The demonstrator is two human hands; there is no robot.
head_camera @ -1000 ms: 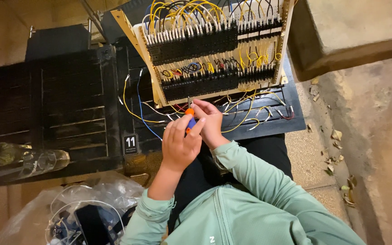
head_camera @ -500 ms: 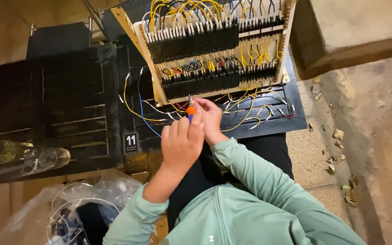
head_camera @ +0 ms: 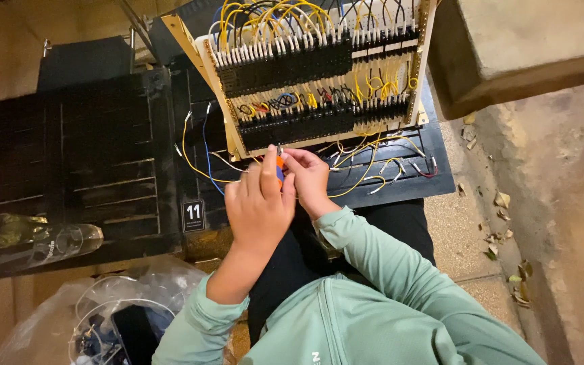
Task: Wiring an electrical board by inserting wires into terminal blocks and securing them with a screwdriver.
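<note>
Hands [head_camera: 285, 192] over black slatted table [head_camera: 103, 169], beside concrete floor [head_camera: 562, 203].

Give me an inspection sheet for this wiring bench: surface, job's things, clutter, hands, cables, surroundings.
Surface: black slatted bench.
Job's things: tilted terminal board; orange-handled tool at its lower edge.
Clutter: clear glass bottle; clear plastic bag of parts.
Hands: left hand grips the tool; right hand pinches a wire beside it.
Cables: yellow jumpers on the board; loose yellow and blue wires below.
Surroundings: concrete ledge, dry leaves.
</note>
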